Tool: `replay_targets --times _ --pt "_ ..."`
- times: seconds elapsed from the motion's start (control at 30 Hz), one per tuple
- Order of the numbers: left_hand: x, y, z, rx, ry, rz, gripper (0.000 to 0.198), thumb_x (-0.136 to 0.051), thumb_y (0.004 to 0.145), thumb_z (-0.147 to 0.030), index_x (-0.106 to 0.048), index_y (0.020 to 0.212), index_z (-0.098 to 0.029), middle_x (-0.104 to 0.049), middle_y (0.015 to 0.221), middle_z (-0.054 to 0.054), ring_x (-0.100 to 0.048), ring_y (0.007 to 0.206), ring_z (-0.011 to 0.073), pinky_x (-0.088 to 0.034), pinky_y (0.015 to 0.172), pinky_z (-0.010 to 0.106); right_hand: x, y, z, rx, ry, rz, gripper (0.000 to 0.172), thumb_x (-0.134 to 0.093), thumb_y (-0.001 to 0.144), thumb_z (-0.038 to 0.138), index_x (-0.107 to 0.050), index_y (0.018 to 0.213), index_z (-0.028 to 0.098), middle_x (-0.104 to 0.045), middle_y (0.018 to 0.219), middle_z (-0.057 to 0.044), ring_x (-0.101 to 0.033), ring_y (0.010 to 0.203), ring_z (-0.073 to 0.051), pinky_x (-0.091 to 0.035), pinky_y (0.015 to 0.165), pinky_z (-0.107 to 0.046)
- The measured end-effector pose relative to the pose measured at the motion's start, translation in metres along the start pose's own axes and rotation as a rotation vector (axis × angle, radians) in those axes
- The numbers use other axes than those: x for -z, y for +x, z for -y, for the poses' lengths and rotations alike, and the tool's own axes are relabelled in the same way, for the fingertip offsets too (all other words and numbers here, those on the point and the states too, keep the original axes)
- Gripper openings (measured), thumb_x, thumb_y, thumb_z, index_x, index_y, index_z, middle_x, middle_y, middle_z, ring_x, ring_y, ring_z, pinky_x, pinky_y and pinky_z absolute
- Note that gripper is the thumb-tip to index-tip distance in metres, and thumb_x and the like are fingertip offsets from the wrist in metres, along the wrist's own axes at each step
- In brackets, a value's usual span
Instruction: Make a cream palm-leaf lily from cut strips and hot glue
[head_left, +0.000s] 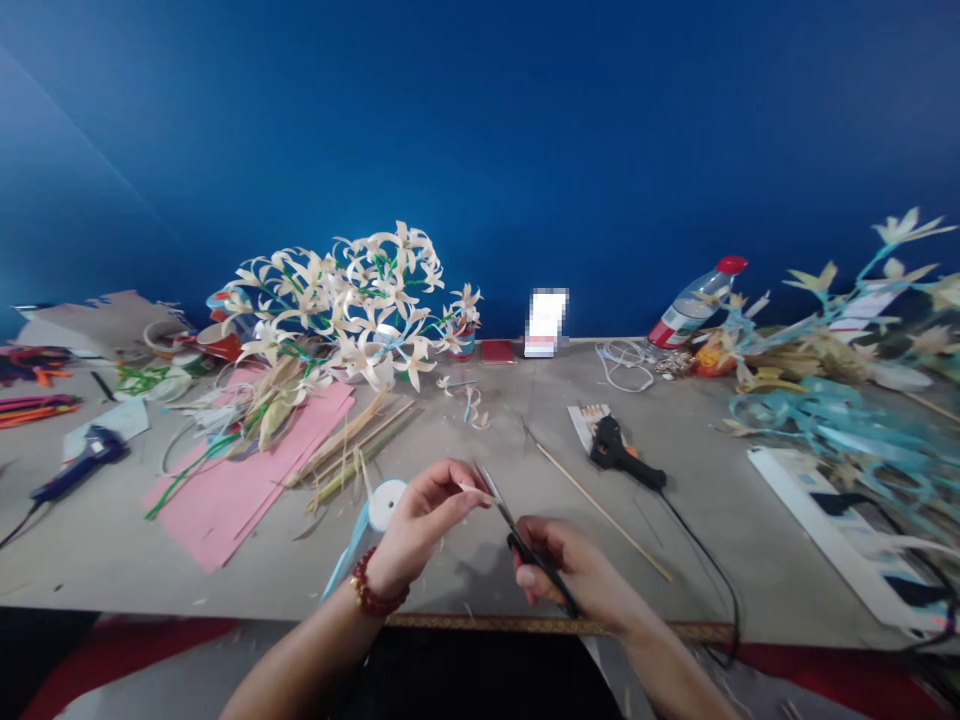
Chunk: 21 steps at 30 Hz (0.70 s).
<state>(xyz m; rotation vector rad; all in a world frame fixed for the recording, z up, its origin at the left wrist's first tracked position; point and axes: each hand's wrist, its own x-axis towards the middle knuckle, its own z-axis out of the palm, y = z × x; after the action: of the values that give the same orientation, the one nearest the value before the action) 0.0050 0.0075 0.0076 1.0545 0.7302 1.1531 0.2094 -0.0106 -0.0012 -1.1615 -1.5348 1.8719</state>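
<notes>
My left hand [420,520] pinches a small pale strip [471,489] of leaf-like material between thumb and fingers, just above the table's front edge. A red bead bracelet circles that wrist. My right hand [577,575] is closed round the black handles of a pair of scissors [517,530]. The blades point up and left, and their tips meet the strip at my left fingertips. A roll of pale blue ribbon [385,503] lies just left of my left hand.
A bunch of cream paper flowers [352,300] lies over pink sheets [232,480] at the left. A black glue gun [622,455] and a thin wooden stick [600,510] lie to the right. More flowers, a bottle [694,300] and a white power strip [832,530] crowd the right side.
</notes>
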Motion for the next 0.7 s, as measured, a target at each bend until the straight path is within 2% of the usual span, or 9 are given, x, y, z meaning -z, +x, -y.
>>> replay_targets --times 0.3,0.7 --pt "0.0012 -0.0014 -0.0040 0.016 -0.005 0.020 0.011 -0.065 0.087 -0.022 -0.058 0.082 -0.016 -0.064 0.087 0.006 -0.059 0.082 0.0156 -0.043 0.075 0.027 -0.0015 -0.0002 -0.0022 -0.067 0.014 -0.044 0.049 -0.076 0.063 0.057 -0.044 0.064 0.020 -0.050 0.059 0.006 -0.046 0.048 -0.009 -0.035 0.049 -0.021" --pt "0.0050 -0.0017 -0.0046 0.053 0.020 0.027 0.012 -0.066 0.086 -0.024 -0.059 0.084 -0.016 -0.065 0.088 0.005 -0.060 0.078 0.0149 -0.045 0.076 0.028 -0.0008 0.0010 -0.0033 -0.070 -0.008 -0.084 0.056 -0.079 0.058 0.058 -0.036 0.059 0.021 -0.046 0.055 0.008 -0.040 0.045 -0.006 -0.031 0.045 -0.020"
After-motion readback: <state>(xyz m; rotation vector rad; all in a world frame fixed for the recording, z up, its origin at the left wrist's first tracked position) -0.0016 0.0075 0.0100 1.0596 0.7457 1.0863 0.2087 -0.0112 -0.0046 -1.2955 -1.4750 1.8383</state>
